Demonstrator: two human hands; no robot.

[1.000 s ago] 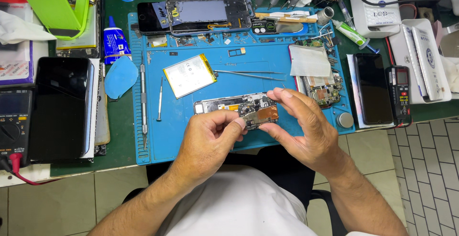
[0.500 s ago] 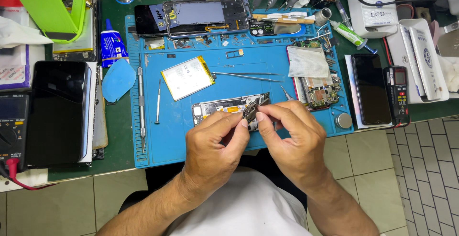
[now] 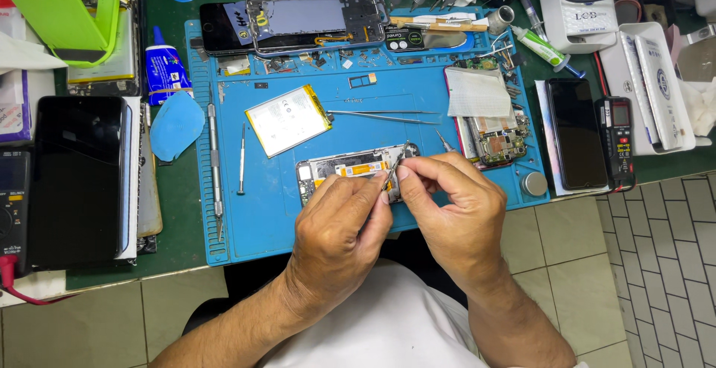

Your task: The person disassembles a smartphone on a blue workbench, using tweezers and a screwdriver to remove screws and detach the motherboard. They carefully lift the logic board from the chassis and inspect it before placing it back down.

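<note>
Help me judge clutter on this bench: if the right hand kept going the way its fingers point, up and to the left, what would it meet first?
Probably the opened phone frame just past the right hand; beyond lies the flat battery. Height is unclear.

Dark phone screen (image 3: 78,178) far left; black screen (image 3: 576,133) right.

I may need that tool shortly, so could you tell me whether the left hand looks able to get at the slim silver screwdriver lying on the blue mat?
Probably yes: the slim silver screwdriver lies bare on the blue mat, with nothing between it and the left hand, though those fingers now pinch a small part.
</note>
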